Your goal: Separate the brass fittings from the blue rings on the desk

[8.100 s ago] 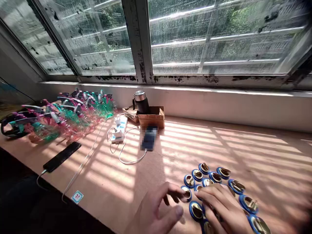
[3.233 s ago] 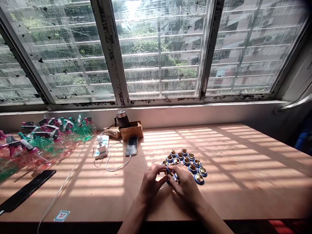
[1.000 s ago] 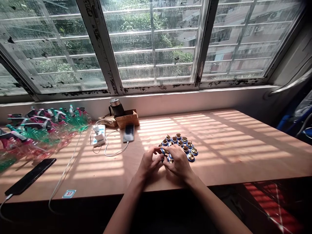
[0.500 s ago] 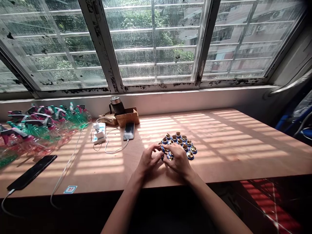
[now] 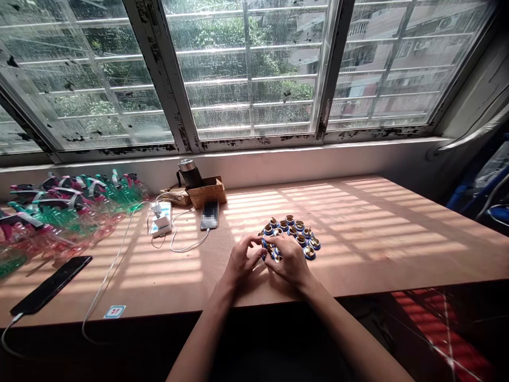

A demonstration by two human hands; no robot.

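**Left hand and right hand closed together at blue-rimmed brass pieces**

Along the back edge of a plywood worktop, beneath a barred window, the items are set out from left to right, with bands of sunlight cast across the surface. At the left end, a heap of clear plastic trigger spray bottles, tinted pink and green, is piled against the wall. In front of the heap, near the front edge, a black smartphone is laid down, and a small printed sticker is stuck further right along that edge.

Toward the middle, a white power strip is placed with a charger plugged in, and a white cable is led from it across the worktop. Just behind it lies a brown paper packet. Beside the packet, a cardboard box is set at the back edge, and a steel-capped black flask is stood at its left side. A second phone, blurred out, is laid just in front of the box.

Right of centre, the blue-rimmed brass pieces are grouped in a tight cluster. Both hands are held narrowly closed at its near-left side, with fingers curled and meeting over the pieces. Whether a piece is gripped cannot be told.
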